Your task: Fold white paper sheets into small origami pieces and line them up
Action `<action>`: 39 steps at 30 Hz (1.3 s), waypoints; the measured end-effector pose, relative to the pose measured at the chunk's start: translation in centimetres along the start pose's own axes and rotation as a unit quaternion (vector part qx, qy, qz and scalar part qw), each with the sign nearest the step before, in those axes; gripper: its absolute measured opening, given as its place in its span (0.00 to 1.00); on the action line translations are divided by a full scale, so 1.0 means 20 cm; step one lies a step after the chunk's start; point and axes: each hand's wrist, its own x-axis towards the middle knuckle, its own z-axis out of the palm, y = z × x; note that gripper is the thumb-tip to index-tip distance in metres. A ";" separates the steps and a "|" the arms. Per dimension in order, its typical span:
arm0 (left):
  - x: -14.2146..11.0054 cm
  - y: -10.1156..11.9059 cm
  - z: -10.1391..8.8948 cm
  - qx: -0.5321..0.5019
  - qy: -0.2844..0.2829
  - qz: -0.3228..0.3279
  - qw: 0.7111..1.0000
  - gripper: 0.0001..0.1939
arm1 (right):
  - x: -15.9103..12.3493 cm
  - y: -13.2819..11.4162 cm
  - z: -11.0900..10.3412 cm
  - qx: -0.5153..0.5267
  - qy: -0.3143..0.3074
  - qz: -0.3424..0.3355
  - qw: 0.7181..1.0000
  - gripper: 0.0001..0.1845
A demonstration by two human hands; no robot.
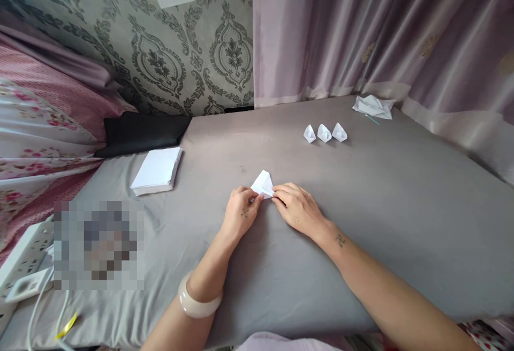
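A small folded piece of white paper [263, 182] lies on the grey cloth-covered table in front of me, its upper end narrowing to a blunt tip. My left hand [241, 209] pinches its lower left edge between thumb and fingers. At the lower right corner, the thumb and fingers of my right hand [299, 206] close on the same paper. My fingertips hide part of the lower folds. Farther off, to the right, three folded paper boats [324, 133] stand side by side in a row.
A stack of white paper [157, 169] sits at the left, before a black folded item [146, 132]. Crumpled white paper [373, 106] lies at the far right near the curtain [321, 29]. A power strip [30, 249] with white cables occupies the left edge, near a yellow scrap [66, 326].
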 end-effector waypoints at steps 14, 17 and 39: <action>0.02 -0.02 0.04 0.019 0.028 -0.024 0.999 0.09 | 0.06 -0.01 0.04 0.018 0.019 0.099 0.995 0.08; 0.02 -0.02 0.05 0.024 0.025 -0.024 0.999 0.10 | 0.07 -0.01 0.04 0.027 0.020 0.117 0.993 0.08; 0.02 -0.06 0.10 0.123 0.057 0.039 0.990 0.08 | 0.10 -0.01 0.05 0.045 0.004 0.152 0.987 0.07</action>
